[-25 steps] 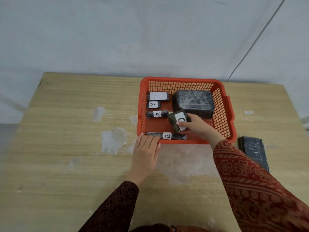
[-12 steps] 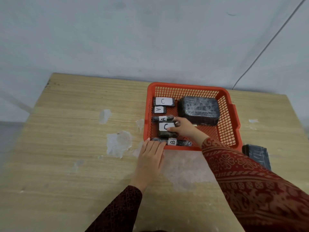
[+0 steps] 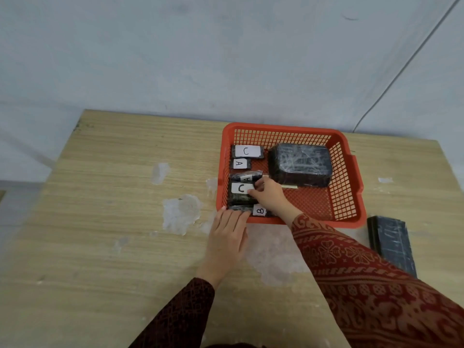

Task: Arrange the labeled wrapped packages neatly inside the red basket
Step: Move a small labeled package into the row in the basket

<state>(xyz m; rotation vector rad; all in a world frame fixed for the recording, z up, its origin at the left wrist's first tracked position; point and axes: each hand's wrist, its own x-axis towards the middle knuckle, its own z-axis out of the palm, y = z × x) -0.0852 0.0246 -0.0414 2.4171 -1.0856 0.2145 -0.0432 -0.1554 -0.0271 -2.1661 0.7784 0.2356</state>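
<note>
Inside red basket (image 3: 351, 194), right hand (image 3: 270, 194) grip pinching C package (image 3: 239, 193), left hand (image 3: 227, 238) spread.

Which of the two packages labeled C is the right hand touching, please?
The nearer C package, between an A and the B; the right hand rests on it. The other C lies untouched by the far wall.

Both your hands were forward, right reaching farther than left.
Your left hand (image 3: 227, 241) lay flat, palm down, fingers together and pointing ahead. Your right hand (image 3: 270, 195) stretched across from the right in its patterned sleeve, fingers curled, tips pinched leftward.
</note>
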